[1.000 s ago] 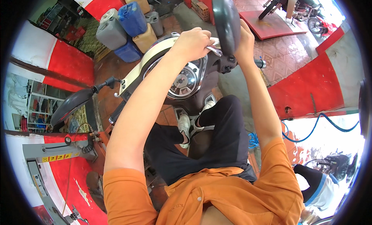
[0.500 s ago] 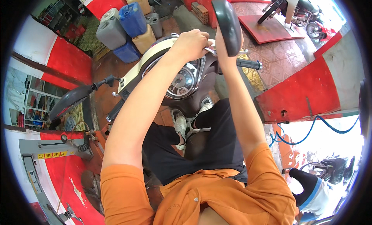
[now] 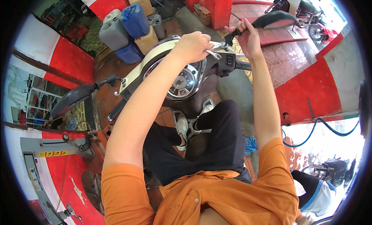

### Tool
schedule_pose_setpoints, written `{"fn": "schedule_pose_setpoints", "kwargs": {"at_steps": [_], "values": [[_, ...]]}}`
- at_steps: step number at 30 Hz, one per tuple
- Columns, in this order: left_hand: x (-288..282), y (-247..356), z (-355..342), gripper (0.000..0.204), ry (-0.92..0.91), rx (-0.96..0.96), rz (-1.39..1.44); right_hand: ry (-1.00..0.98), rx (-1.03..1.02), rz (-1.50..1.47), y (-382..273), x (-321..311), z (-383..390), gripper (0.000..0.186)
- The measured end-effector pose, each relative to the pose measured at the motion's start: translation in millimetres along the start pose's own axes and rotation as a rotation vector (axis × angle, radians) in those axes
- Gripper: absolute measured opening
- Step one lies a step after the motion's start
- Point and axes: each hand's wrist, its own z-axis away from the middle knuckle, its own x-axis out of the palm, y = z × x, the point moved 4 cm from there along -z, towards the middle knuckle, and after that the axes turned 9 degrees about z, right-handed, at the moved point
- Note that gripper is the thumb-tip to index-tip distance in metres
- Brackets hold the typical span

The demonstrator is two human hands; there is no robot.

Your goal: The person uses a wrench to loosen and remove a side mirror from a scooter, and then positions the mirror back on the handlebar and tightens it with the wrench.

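I sit on a scooter with a cream front panel (image 3: 151, 56) and round dashboard (image 3: 180, 82). My left hand (image 3: 193, 46) is closed on a metal wrench (image 3: 215, 54) at the right side of the handlebar cover. My right hand (image 3: 248, 38), above the right grip (image 3: 243, 65), is closed round the black stem of the right mirror (image 3: 277, 19), whose head lies sideways to the right. The stem's lower end (image 3: 229, 39) is near a chrome fitting (image 3: 222, 44). The left mirror (image 3: 71, 99) sits on its stem.
Stacked jerrycans (image 3: 132, 18) stand ahead left, bricks (image 3: 203, 13) beside a red pillar. A motorcycle (image 3: 294, 8) stands by a red platform (image 3: 279, 41). A grey machine (image 3: 54, 145) is left. A blue hose (image 3: 331, 131) hangs right. A partly visible person (image 3: 314, 192) is at lower right.
The right mirror has turned from upright to lying sideways, swinging right, with my right hand now showing on its stem. My left hand with the wrench has moved little.
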Motion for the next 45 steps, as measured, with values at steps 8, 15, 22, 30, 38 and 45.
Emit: {"fn": "schedule_pose_setpoints", "kwargs": {"at_steps": [8,15,22,30,38,45], "values": [[0.9,0.5,0.5,0.011,0.04,0.01,-0.012,0.497,-0.054,1.334,-8.9,16.1,-23.7,0.056],[0.7,-3.0,3.8,0.016,0.001,-0.017,-0.03,0.223,0.053,1.734,-48.2,31.6,-20.8,0.067],[2.5,-3.2,-1.2,0.009,0.051,-0.011,0.008,-0.173,0.551,1.445,-33.9,40.9,-66.9,0.051],[1.7,-2.3,2.5,0.009,0.084,0.025,0.015,-0.58,0.427,1.545,-26.8,68.8,-67.2,0.047],[2.7,-4.3,6.5,0.011,0.056,0.013,-0.013,-0.548,-0.322,1.737,-55.4,84.7,0.2,0.03],[-0.3,-3.1,4.0,0.013,0.042,-0.019,0.005,-0.033,-0.385,1.095,-39.2,26.1,46.8,0.019]]}}
